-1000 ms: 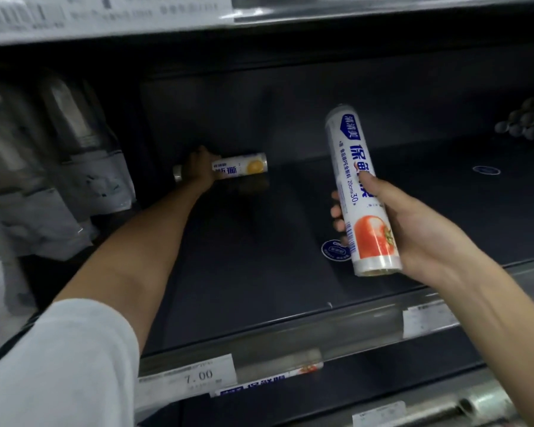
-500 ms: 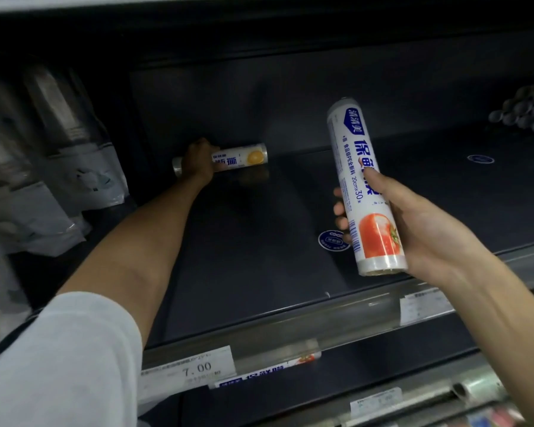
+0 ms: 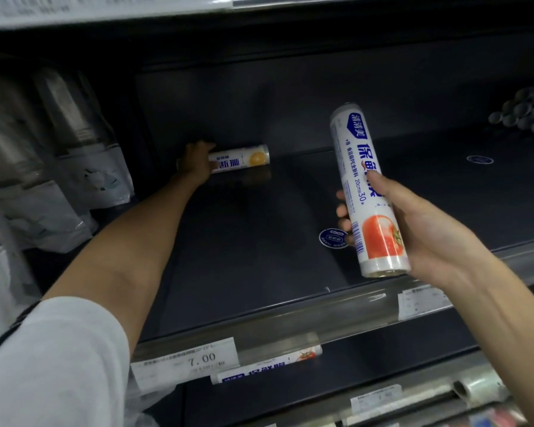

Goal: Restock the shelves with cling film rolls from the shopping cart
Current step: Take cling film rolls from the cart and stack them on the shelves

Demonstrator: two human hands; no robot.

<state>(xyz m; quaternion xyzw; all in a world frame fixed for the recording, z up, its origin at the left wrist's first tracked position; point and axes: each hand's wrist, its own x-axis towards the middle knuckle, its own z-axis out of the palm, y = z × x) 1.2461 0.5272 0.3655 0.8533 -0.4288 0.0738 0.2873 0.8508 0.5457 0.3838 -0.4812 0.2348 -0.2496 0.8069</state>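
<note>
My left hand (image 3: 196, 161) reaches deep into the dark shelf (image 3: 244, 248) and grips a short cling film roll with an orange picture (image 3: 244, 158), which lies on its side against the back wall. My right hand (image 3: 413, 229) holds a longer white cling film roll with a tomato picture (image 3: 367, 192) nearly upright above the shelf's front right part, thumb across its label and fingers behind it. The shopping cart is out of sight.
Clear plastic-wrapped goods (image 3: 43, 155) fill the left side of the shelf. Round grey items (image 3: 527, 112) sit at the far right. A price strip marked 7.00 (image 3: 191, 359) runs along the shelf front, with another cling film roll (image 3: 265, 365) on the shelf below.
Both hands keep their grips and barely move. The view has shifted slightly, and the roll in my left hand stays at the back of the shelf.
</note>
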